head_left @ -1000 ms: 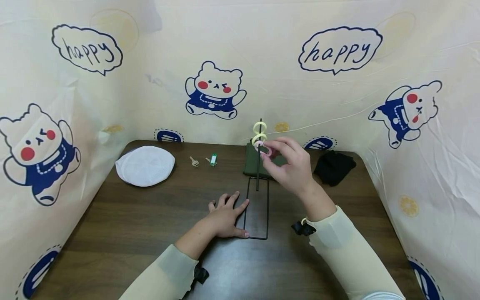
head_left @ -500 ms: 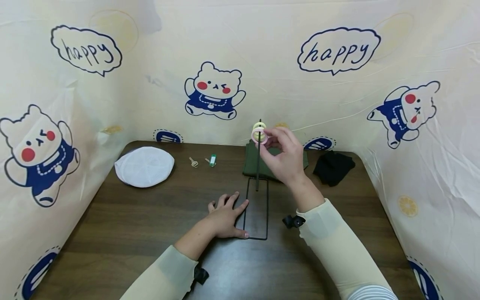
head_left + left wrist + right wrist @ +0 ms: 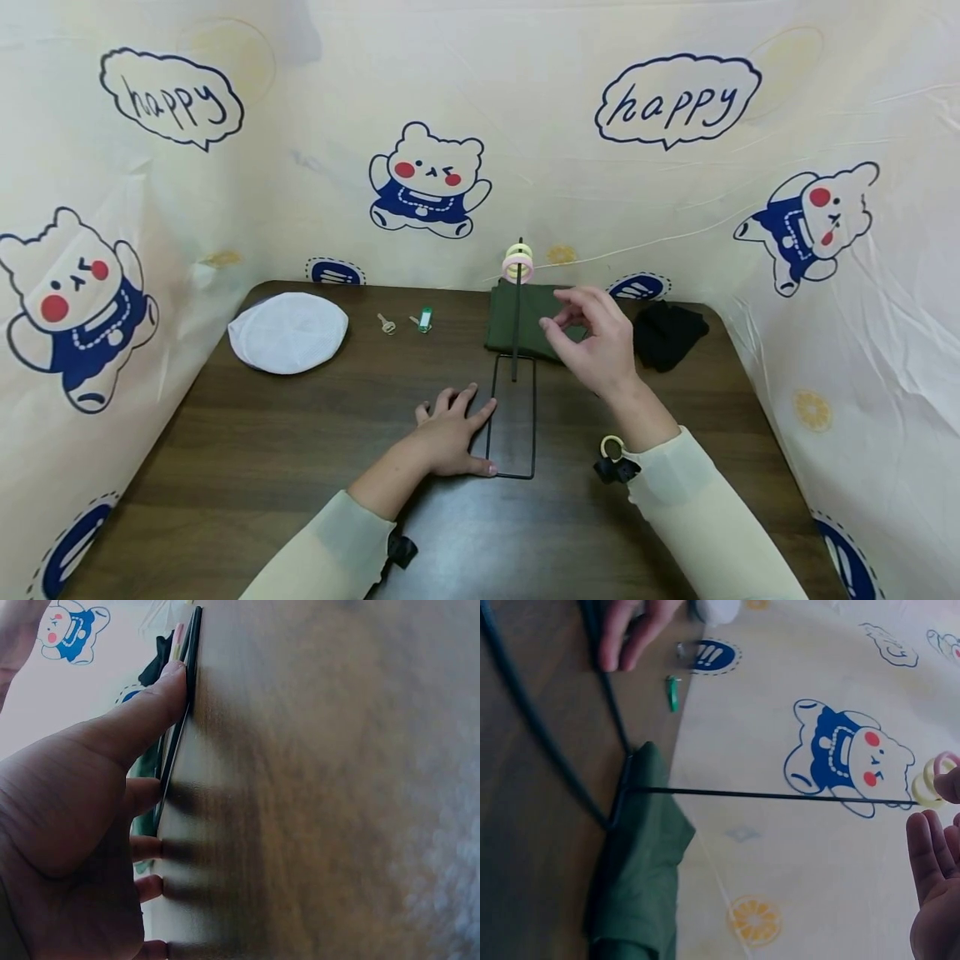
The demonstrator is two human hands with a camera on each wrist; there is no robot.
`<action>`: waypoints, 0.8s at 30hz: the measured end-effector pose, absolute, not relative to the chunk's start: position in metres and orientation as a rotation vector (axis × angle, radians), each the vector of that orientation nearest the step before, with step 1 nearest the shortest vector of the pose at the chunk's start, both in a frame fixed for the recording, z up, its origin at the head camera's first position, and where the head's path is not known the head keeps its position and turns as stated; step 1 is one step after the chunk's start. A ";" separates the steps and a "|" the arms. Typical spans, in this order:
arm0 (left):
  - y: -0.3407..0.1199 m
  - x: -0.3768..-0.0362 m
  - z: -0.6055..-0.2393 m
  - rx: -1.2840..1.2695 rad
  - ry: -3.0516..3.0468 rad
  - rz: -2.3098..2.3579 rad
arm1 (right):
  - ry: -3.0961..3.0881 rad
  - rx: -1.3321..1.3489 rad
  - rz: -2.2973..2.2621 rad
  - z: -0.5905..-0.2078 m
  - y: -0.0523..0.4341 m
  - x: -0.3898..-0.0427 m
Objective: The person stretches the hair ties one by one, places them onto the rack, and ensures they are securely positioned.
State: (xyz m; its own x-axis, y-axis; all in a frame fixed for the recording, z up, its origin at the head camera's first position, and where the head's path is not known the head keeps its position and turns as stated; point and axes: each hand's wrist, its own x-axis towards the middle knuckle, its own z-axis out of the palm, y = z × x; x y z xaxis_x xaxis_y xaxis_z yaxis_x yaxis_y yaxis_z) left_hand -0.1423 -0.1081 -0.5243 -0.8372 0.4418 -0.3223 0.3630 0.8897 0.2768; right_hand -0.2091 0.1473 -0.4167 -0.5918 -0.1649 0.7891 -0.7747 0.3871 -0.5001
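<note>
A black wire stand has a rectangular base on the table and an upright rod. Near the rod's top hang a pink ring and pale yellow rings, bunched together. My left hand lies with fingers spread beside the base; its thumb rests on the near left corner and the index fingertip touches the left bar. To the right of the rod, my right hand hovers apart from the rings, fingers loosely bent, holding nothing. Another pale yellow ring shows beside the right wrist camera.
Folded dark green cloth lies behind the stand, with crumpled black cloth to its right. A white cap-like item, a key and a green-tagged key lie at the back left. A printed curtain surrounds the table.
My right hand has brought the pink ring up against the yellow rings on the rod, let it go and drawn back to the right. The left hand has stayed put.
</note>
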 end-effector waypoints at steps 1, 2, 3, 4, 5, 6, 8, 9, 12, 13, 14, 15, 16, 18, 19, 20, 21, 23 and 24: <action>-0.108 -0.143 -0.525 0.596 2.675 0.291 | -2.001 0.809 1.200 -0.420 0.151 -0.208; -0.108 -0.143 -0.525 0.600 2.674 0.298 | -2.002 0.811 1.197 -0.422 0.153 -0.206; -0.108 -0.142 -0.525 0.602 2.674 0.300 | -2.006 0.808 1.192 -0.424 0.155 -0.204; -0.108 -0.142 -0.525 0.602 2.674 0.302 | -2.008 0.805 1.188 -0.426 0.157 -0.202; -0.108 -0.142 -0.525 0.601 2.673 0.300 | -2.011 0.802 1.177 -0.427 0.159 -0.199; -0.108 -0.142 -0.525 0.602 2.673 0.301 | -2.011 0.800 1.168 -0.428 0.161 -0.197; -0.108 -0.142 -0.525 0.601 2.673 0.298 | -2.018 0.800 1.145 -0.429 0.164 -0.191; -0.108 -0.142 -0.525 0.600 2.673 0.296 | -2.021 0.803 1.133 -0.430 0.166 -0.188; -0.109 -0.142 -0.524 0.597 2.673 0.297 | -2.033 0.826 1.117 -0.435 0.172 -0.182; -0.109 -0.143 -0.524 0.596 2.673 0.298 | -2.040 0.834 1.111 -0.437 0.175 -0.181; -0.108 -0.143 -0.524 0.594 2.673 0.299 | -2.049 0.842 1.110 -0.440 0.179 -0.179; -0.108 -0.143 -0.524 0.592 2.671 0.298 | -2.059 0.850 1.111 -0.444 0.183 -0.179; -0.108 -0.143 -0.524 0.591 2.671 0.295 | -2.073 0.856 1.115 -0.448 0.187 -0.178; -0.108 -0.143 -0.524 0.589 2.669 0.289 | -2.116 0.858 1.115 -0.456 0.194 -0.175; -0.108 -0.143 -0.524 0.589 2.668 0.289 | -2.141 0.856 1.116 -0.459 0.198 -0.174; -0.108 -0.143 -0.524 0.589 2.666 0.290 | -2.167 0.855 1.117 -0.462 0.202 -0.172; -0.108 -0.143 -0.524 0.590 2.666 0.290 | -2.195 0.851 1.111 -0.465 0.205 -0.170; -0.108 -0.143 -0.524 0.592 2.667 0.293 | -2.252 0.843 1.087 -0.470 0.211 -0.166; -0.108 -0.143 -0.524 0.592 2.667 0.295 | -2.275 0.841 1.071 -0.472 0.214 -0.164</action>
State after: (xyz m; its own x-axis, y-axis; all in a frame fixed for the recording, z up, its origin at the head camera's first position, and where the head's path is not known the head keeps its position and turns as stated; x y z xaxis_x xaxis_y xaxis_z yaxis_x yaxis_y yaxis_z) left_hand -0.1426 -0.1081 -0.5243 -0.8343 0.4435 -0.3275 0.3612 0.8885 0.2831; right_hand -0.1642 0.2136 -0.4721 -0.6930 -0.3226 0.6447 -0.7024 0.5033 -0.5033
